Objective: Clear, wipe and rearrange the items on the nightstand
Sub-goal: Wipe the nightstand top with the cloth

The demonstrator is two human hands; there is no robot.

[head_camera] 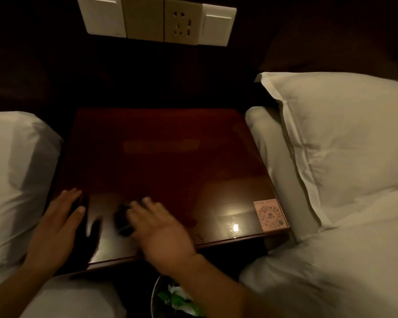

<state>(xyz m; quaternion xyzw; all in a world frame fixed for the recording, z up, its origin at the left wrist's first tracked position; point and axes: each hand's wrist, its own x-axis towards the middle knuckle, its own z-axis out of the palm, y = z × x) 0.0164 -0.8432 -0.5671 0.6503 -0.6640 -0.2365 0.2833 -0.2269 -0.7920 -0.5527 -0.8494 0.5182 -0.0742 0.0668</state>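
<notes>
just under the bench's near edge a round bin [155, 294] shows green and white scraps, its lower part cut off by the frame. on the bench [170, 161], at its near left corner, the left hand [60, 223] lies flat, palm down, fingers [71, 196] straight and close together, thumb held out to the side. the dark patch beside it on the glossy top could be shadow or reflection; i cannot tell which. near the middle of the bench's near edge the right hand [159, 228] reaches in from the right with its forearm crossing the edge. its fingers [147, 201] are nearly straight and a little spread, lying over a small dark object [123, 222] that sits on the bench just beyond the palm. blur and dim light hide what the object is. a pale printed sticker [270, 215] lies flat at the bench's near right corner. a white pillow [342, 145] flanks the bench on the right and white bedding [14, 180] on the left. above the bench's far edge is a wall panel [156, 19] of switches and sockets.
</notes>
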